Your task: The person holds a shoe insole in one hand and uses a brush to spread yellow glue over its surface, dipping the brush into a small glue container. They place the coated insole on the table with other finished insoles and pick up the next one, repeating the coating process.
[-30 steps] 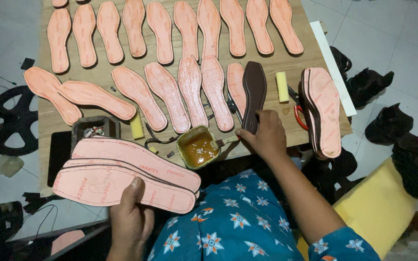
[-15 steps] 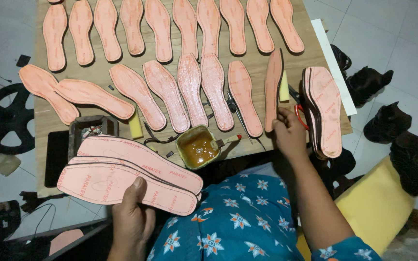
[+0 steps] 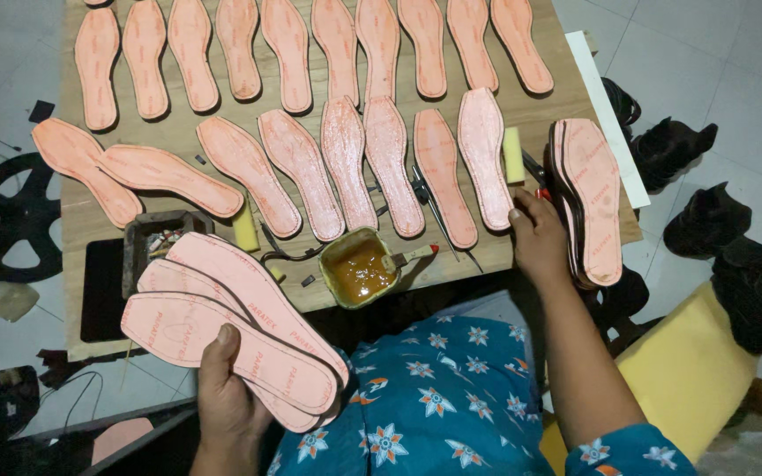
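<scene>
Insole (image 3: 483,159) that the right hand (image 3: 538,240) carried edge-up a moment ago now lies flat, pink face up, ending the middle row, fingers loose at its heel, while the left hand (image 3: 227,388) grips the fanned stack of pink insoles (image 3: 240,330).

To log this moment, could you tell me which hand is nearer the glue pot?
Right. The right hand rests just right of the glue pot; the left hand is lower left, holding insoles.
</scene>
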Tool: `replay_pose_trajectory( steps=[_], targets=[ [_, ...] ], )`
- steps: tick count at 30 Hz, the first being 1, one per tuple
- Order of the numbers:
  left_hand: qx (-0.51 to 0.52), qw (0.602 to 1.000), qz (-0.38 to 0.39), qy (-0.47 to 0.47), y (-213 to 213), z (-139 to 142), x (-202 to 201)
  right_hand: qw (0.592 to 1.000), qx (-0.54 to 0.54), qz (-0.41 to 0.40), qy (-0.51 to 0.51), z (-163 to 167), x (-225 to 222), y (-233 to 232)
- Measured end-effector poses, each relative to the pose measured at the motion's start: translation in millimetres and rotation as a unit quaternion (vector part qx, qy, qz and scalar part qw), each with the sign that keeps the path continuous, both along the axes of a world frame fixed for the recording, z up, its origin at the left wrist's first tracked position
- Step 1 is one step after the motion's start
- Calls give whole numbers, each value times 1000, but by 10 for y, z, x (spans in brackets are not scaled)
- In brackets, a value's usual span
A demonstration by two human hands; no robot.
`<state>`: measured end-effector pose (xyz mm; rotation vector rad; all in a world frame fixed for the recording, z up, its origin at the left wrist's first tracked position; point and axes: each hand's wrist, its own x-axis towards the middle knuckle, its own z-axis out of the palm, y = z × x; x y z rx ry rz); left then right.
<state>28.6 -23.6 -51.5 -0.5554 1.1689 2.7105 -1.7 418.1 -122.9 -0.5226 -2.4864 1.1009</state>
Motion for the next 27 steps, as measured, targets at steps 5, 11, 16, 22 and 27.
replay_pose_trajectory(
  steps=[5,11,16,22,27],
  targets=[
    [27,999,-36,21,-92,-126,76,995,17,-76,59,-58,59,-136],
    [33,993,-90,65,-49,129,91,975,163,-83,123,30,195,-355],
    [74,982,-147,93,148,494,60,995,86,-18,-47,217,314,-674],
    [77,983,-133,102,229,613,82,986,163,23,-19,182,184,-836],
    [82,984,-125,99,133,513,117,989,145,21,25,13,126,-810]
  ],
)
